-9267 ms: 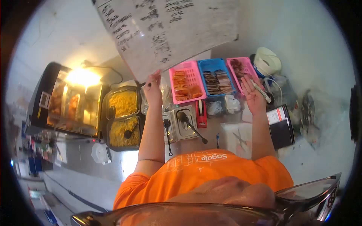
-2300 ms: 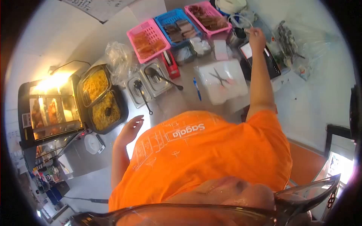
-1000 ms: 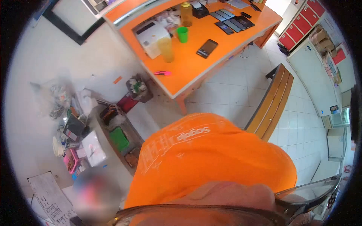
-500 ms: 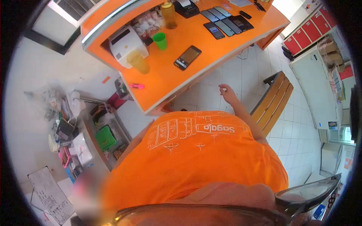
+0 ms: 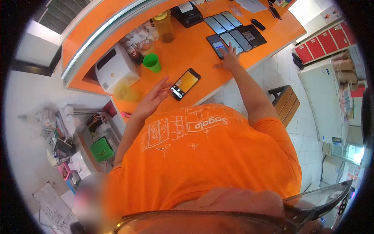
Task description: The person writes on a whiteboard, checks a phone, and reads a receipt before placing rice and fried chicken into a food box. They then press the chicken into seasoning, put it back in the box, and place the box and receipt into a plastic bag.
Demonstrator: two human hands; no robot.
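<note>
My left hand (image 5: 155, 97), fingers stretched out, is at the near left edge of a smartphone (image 5: 186, 84) on the orange counter. That phone's screen is lit and shows an orange picture with controls at its lower end. Farther right, my right hand (image 5: 229, 59) reaches over the counter with its fingers spread. Its fingertips overlap the near ends of a dark phone (image 5: 214, 43) and a pale-screened phone (image 5: 230, 42). Several phones lie in two rows there, beside a black flat case (image 5: 255, 36).
A green cup (image 5: 152, 63), a yellow cup (image 5: 126, 93) and a white boxy machine (image 5: 117, 69) stand on the counter's left. Behind are an amber bottle (image 5: 164, 28) and a black printer (image 5: 187, 15). A wooden bench (image 5: 286, 106) stands to the right.
My body is closer to the counter. My right hand has gone from beside the counter to over the phones. My left hand has come into view beside the lit phone.
</note>
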